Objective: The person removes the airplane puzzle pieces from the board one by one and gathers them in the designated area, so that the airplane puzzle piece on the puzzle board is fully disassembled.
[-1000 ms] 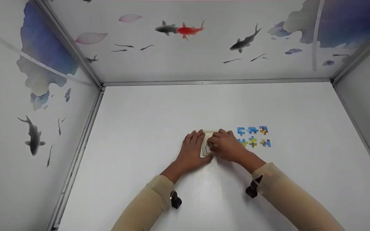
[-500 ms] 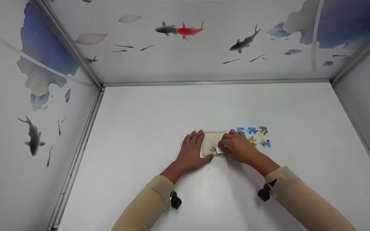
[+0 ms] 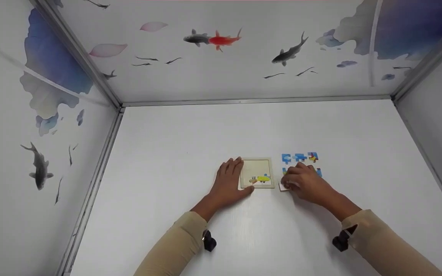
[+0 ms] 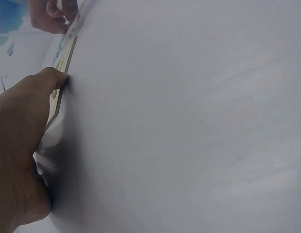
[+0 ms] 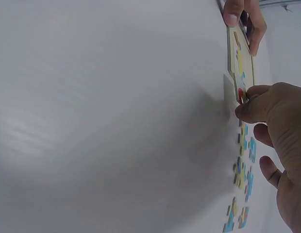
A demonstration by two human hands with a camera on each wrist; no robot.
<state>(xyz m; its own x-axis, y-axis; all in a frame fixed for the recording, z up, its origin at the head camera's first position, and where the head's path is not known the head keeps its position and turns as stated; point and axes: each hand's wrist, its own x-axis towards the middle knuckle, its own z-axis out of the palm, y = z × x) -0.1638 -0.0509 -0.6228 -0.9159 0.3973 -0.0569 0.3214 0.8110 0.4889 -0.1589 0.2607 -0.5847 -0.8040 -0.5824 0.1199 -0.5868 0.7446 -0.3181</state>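
walls (image 3: 221,82): rose at the top and sides of the head view, printed with grey and red fish (image 3: 223,40).
white table (image 3: 159,161): filled the middle and bottom of the frame.
wooden tray (image 3: 272,172): lay flat, just right of and below centre.
seated pieces (image 3: 263,179): sat inside along the bottom edge, toward the right corner, yellow and brownish.
left hand (image 3: 228,178): rested open, with straight fingers against the left edge and thumb out at the bottom edge.
right hand (image 3: 307,182): pinched a puzzle piece (image 3: 283,187), pale from above, just right of the tray's lower right corner.
loose pieces (image 3: 300,157): lay in two rows farther right, blue, yellow and red, with the lower row partly hidden.
beige sleeves (image 3: 175,239): reached in from the bottom edge, with black devices (image 3: 210,243) at the cuffs.
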